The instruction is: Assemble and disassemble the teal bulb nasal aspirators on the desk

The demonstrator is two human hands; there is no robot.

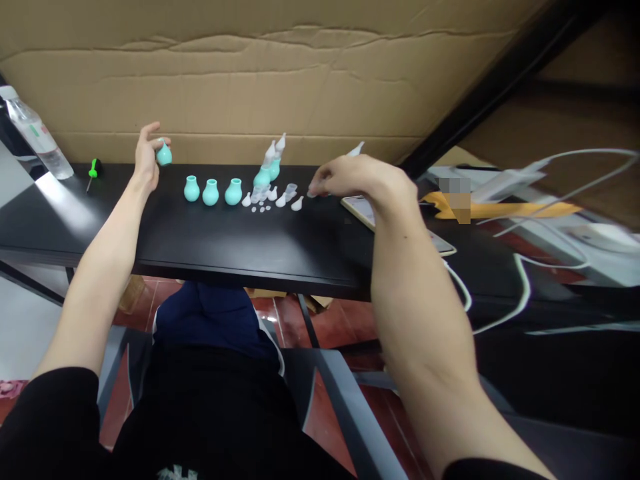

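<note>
Held up above the left part of the table, a teal bulb (164, 155) sits in the fingers of my left hand (148, 160). My right hand (345, 177) is bent down over the table with its fingertips pinched; a tiny pale bit shows there, too small to name. Left of it lie several white teardrop-shaped tips (297, 204), small clear cups (291, 190) and tiny pale discs (261, 209). Behind these stand two assembled teal bulbs (261, 179) with whitish nozzles. Three open-necked teal bulbs (211, 193) stand in a row between my hands.
A phone (360, 208) lies under my right forearm, with a white cable (523, 293) nearby. A water bottle (40, 137) and a green-handled pointed tool (93, 170) are at the left. Cardboard (225, 80) walls the back of the black table (225, 247).
</note>
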